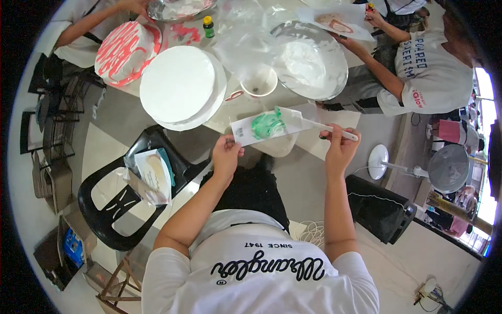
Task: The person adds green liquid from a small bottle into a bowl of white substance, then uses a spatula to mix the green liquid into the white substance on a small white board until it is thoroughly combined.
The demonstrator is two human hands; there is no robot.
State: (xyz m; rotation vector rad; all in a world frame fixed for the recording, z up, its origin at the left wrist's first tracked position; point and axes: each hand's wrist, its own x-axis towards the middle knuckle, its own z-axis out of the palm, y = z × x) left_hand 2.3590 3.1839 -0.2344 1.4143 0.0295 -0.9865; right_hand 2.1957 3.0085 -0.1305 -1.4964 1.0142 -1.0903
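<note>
Between my hands is a white card (242, 133) with green-streaked icing (268, 125) on it. My left hand (228, 154) pinches the card's left end between thumb and fingers. A spatula with a white handle (329, 127) is in my right hand (342, 147), its pale blade (290, 115) against the icing. Beyond the card stand a white-iced round cake (178, 84), a white cup (259, 81) and a large metal bowl of white icing (310, 62). A red-handled tool (234, 95) lies beside the cup, partly hidden.
A cake with red streaks (126, 53), clear plastic bags (245, 43) and a small green bottle with yellow cap (208, 27) stand on the table. People work at the upper left and right. A black chair (113, 231) holds packaged items at my left; a black speaker (378, 208) stands at right.
</note>
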